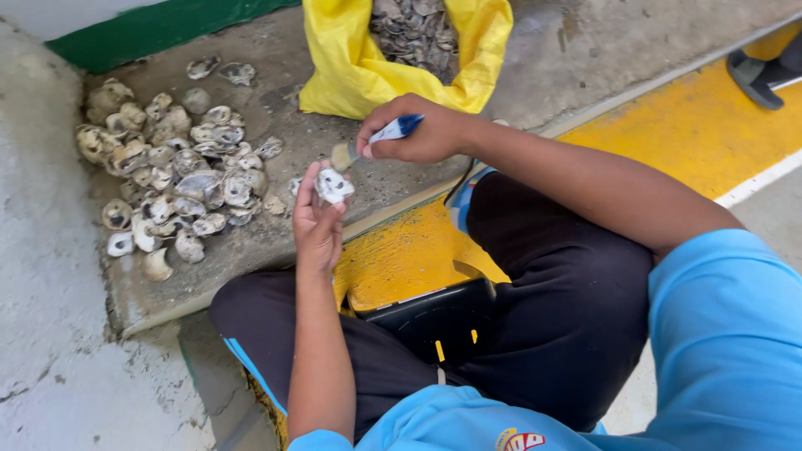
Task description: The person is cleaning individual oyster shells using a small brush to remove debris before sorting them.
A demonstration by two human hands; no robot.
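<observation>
Head view: left hand point(316, 224) cups an oyster shell point(333, 185), fingers wrapped around its edge. Right hand point(415, 131) grips a small brush point(376, 140), fingers clamped on the handle, bristles just above the shell.

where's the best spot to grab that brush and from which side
Grip the brush by its blue and white handle, coming from above, as the right hand does. The handle is the long bare part; the bristle end points down-left at the shell in the left hand.
</observation>
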